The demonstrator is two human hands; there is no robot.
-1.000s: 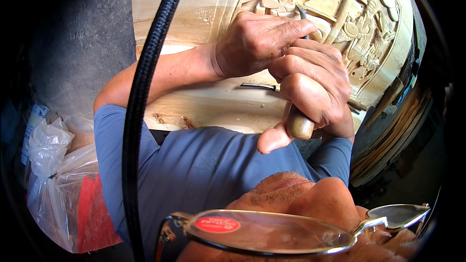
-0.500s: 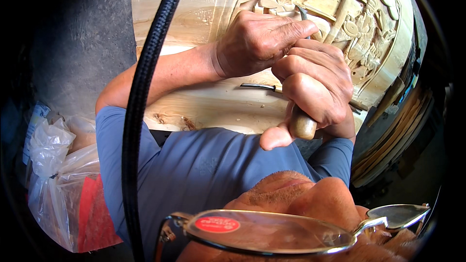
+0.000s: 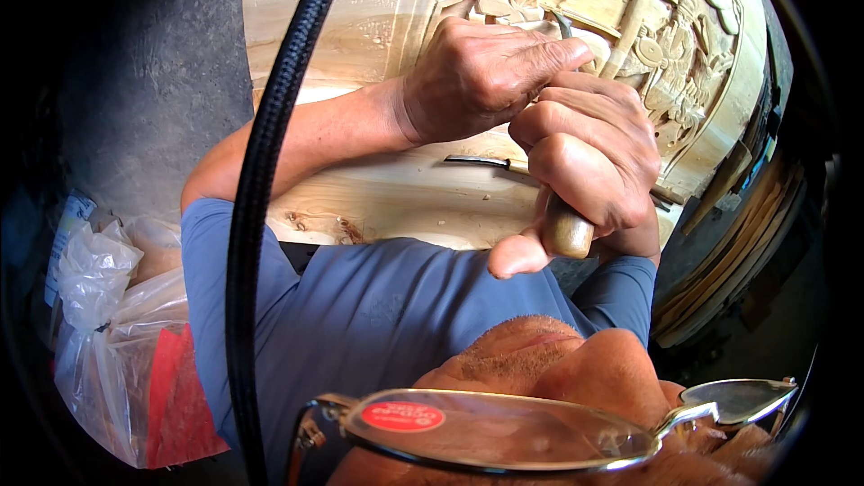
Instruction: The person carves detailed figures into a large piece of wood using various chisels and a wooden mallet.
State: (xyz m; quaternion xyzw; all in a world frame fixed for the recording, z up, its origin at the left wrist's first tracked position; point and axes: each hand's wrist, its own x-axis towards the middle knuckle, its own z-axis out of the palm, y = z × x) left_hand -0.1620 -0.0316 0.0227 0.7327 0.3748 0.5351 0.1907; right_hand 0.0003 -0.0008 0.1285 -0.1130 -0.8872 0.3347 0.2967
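Note:
My right hand (image 3: 598,148) is wrapped round the wooden handle of a carving chisel (image 3: 569,232), whose rounded butt sticks out below the fist. Just beyond it, my left hand (image 3: 490,67) is closed about the chisel near its blade, knuckles up; its fingertips are partly hidden. The dark blade shows past the left fingers, against a pale wooden panel (image 3: 342,0) carved with raised figures (image 3: 679,63). Where the cutting edge meets the wood is hard to make out. A second carving tool (image 3: 481,161) with a dark blade lies on the wood, partly behind my right hand.
A black braided cable (image 3: 247,243) hangs across the view at left. A tied clear plastic bag (image 3: 108,306) with something red stands at lower left. Thin curved boards (image 3: 738,261) are stacked at right. Small wood chips (image 3: 382,31) lie on the panel.
My right hand and the chisel handle have shifted slightly to the right. My left hand has moved only a touch; both keep their grip.

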